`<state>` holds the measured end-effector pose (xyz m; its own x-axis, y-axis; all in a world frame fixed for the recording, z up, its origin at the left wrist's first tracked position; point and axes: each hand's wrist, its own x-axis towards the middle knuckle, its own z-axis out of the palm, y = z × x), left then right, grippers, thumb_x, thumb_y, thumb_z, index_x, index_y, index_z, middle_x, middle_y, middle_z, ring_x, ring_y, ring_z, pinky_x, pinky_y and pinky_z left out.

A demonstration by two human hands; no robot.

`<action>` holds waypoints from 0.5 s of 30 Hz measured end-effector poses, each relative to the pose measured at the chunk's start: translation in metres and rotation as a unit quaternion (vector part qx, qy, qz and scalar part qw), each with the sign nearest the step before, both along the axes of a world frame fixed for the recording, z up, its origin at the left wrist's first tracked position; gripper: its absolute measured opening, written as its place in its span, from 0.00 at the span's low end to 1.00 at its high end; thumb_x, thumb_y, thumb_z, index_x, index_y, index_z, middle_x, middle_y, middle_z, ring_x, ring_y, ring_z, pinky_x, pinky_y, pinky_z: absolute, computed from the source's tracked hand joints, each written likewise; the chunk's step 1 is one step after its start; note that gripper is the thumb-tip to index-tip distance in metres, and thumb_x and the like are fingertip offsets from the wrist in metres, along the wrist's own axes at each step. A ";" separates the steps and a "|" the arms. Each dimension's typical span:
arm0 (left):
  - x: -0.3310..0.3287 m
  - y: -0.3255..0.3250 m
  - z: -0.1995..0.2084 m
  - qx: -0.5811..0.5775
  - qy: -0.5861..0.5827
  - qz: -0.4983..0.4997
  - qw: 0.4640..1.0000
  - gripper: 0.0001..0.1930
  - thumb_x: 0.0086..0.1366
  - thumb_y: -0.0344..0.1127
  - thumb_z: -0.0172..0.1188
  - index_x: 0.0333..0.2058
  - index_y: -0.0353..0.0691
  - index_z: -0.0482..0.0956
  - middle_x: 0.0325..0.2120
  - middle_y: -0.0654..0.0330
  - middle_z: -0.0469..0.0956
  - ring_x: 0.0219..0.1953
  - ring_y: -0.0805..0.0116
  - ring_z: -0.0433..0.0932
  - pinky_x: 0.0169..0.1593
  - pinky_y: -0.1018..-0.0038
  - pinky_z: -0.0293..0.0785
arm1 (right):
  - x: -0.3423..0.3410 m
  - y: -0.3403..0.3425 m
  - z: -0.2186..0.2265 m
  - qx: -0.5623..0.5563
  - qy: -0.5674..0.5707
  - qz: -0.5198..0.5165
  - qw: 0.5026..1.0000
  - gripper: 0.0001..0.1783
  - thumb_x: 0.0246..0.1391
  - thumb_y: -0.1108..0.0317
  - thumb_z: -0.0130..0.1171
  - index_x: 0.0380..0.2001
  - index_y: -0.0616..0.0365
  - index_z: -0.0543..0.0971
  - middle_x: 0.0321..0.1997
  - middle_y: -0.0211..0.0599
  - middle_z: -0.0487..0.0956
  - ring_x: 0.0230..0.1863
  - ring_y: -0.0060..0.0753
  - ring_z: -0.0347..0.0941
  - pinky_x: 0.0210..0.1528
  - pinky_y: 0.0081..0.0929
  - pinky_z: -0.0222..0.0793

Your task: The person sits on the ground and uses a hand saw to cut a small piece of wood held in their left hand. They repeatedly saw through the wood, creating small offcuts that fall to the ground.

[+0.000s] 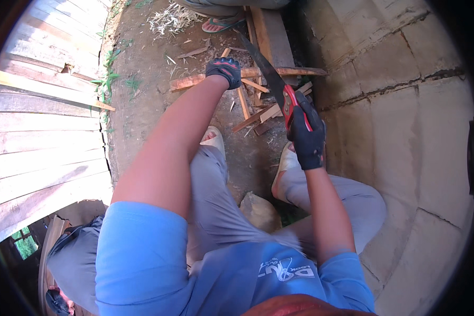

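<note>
In my right hand, in a black glove, is a handsaw with a red handle. Its dark blade slants up and to the left, crossing above a long wooden board. My left hand, in a dark glove with red marks, is closed in a fist at that board. A thin wooden strip shows on both sides of the fist and appears gripped in it; the fingertips are hidden. Short wood offcuts lie beneath the board, between the hands and my sandalled feet.
A thick beam runs away at the back. Another person's foot stands beside wood shavings. Planks border the left, a block wall the right. A pale rock lies between my legs. Grey clothing shows at lower left.
</note>
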<state>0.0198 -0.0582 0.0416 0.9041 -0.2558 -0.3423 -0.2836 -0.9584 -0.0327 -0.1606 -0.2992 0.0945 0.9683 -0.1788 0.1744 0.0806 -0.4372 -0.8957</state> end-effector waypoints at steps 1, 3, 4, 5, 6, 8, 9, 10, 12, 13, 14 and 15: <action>-0.001 0.000 0.003 -0.007 0.015 -0.002 1.000 0.23 0.64 0.48 0.60 0.52 0.43 0.85 0.54 0.49 0.83 0.57 0.51 0.83 0.59 0.55 0.79 | -0.025 -0.014 0.011 -0.035 0.027 0.009 0.999 0.21 0.69 0.65 0.58 0.62 0.58 0.81 0.58 0.47 0.85 0.58 0.39 0.83 0.61 0.32 0.74; 0.001 0.004 0.001 -0.004 0.030 -0.011 0.999 0.23 0.64 0.47 0.58 0.54 0.42 0.84 0.56 0.47 0.82 0.59 0.49 0.82 0.61 0.53 0.78 | -0.069 -0.034 0.048 -0.035 0.083 0.007 0.996 0.22 0.69 0.67 0.56 0.63 0.59 0.80 0.59 0.45 0.85 0.57 0.34 0.82 0.60 0.31 0.75; -0.001 0.007 -0.001 -0.003 0.027 -0.010 1.000 0.23 0.64 0.47 0.58 0.53 0.41 0.84 0.56 0.47 0.82 0.58 0.49 0.82 0.61 0.53 0.78 | -0.087 -0.041 0.065 -0.001 0.114 -0.003 0.993 0.22 0.69 0.67 0.55 0.63 0.60 0.80 0.59 0.44 0.85 0.57 0.31 0.82 0.59 0.31 0.75; -0.001 0.007 0.001 -0.006 0.023 -0.011 1.000 0.23 0.64 0.47 0.58 0.53 0.41 0.84 0.56 0.47 0.82 0.58 0.49 0.82 0.61 0.53 0.78 | -0.105 -0.050 0.072 0.001 0.113 -0.020 0.993 0.22 0.69 0.68 0.55 0.63 0.62 0.80 0.58 0.44 0.86 0.56 0.31 0.82 0.59 0.31 0.75; 0.000 0.003 0.003 -0.009 0.019 -0.014 1.000 0.23 0.64 0.47 0.58 0.53 0.41 0.84 0.56 0.47 0.82 0.58 0.49 0.82 0.61 0.53 0.78 | -0.122 -0.060 0.075 0.002 0.112 -0.040 0.993 0.22 0.69 0.69 0.56 0.63 0.63 0.80 0.58 0.44 0.86 0.56 0.30 0.82 0.58 0.32 0.75; 0.000 -0.005 0.004 -0.010 0.038 -0.001 0.999 0.23 0.64 0.47 0.59 0.53 0.41 0.84 0.56 0.47 0.82 0.58 0.50 0.82 0.61 0.54 0.79 | -0.126 -0.064 0.082 0.005 0.108 -0.055 0.993 0.22 0.68 0.70 0.56 0.63 0.65 0.80 0.57 0.44 0.86 0.55 0.30 0.82 0.58 0.32 0.75; 0.004 -0.002 0.002 -0.004 0.035 -0.007 0.999 0.24 0.64 0.47 0.59 0.54 0.41 0.84 0.56 0.46 0.82 0.58 0.50 0.82 0.61 0.54 0.79 | -0.119 -0.059 0.088 0.009 0.103 -0.048 0.993 0.23 0.68 0.70 0.56 0.62 0.66 0.80 0.57 0.44 0.86 0.55 0.31 0.82 0.58 0.32 0.75; 0.007 0.001 0.000 0.002 0.032 -0.012 0.999 0.24 0.64 0.47 0.59 0.54 0.41 0.83 0.56 0.46 0.83 0.58 0.50 0.82 0.60 0.54 0.79 | -0.111 -0.056 0.092 0.013 0.098 -0.041 0.994 0.23 0.67 0.71 0.57 0.62 0.67 0.80 0.57 0.45 0.86 0.55 0.32 0.82 0.59 0.32 0.75; 0.012 0.004 -0.003 0.001 0.039 -0.007 0.999 0.24 0.64 0.47 0.59 0.54 0.40 0.83 0.56 0.46 0.83 0.58 0.50 0.83 0.60 0.55 0.79 | -0.097 -0.058 0.104 0.042 0.133 -0.063 0.988 0.22 0.67 0.71 0.56 0.62 0.66 0.80 0.58 0.45 0.85 0.55 0.32 0.82 0.59 0.32 0.75; 0.014 0.006 -0.004 0.000 0.042 -0.005 0.999 0.25 0.64 0.47 0.59 0.55 0.40 0.83 0.56 0.47 0.82 0.58 0.50 0.83 0.60 0.55 0.79 | -0.092 -0.062 0.102 0.053 0.134 -0.065 0.987 0.22 0.67 0.72 0.56 0.62 0.66 0.80 0.58 0.45 0.85 0.54 0.32 0.82 0.59 0.31 0.75; 0.015 0.004 -0.002 0.001 0.046 -0.005 0.999 0.25 0.64 0.47 0.59 0.55 0.40 0.83 0.56 0.47 0.82 0.58 0.50 0.83 0.60 0.55 0.79 | -0.086 -0.067 0.100 0.063 0.133 -0.070 0.987 0.22 0.67 0.72 0.56 0.62 0.66 0.80 0.58 0.45 0.85 0.54 0.31 0.82 0.59 0.31 0.75; 0.014 0.004 -0.001 0.001 0.050 -0.006 0.999 0.25 0.64 0.48 0.59 0.55 0.40 0.83 0.56 0.47 0.82 0.58 0.50 0.83 0.60 0.55 0.79 | -0.082 -0.080 0.094 0.068 0.117 -0.065 0.989 0.22 0.67 0.72 0.56 0.62 0.66 0.80 0.58 0.44 0.85 0.53 0.30 0.82 0.58 0.30 0.75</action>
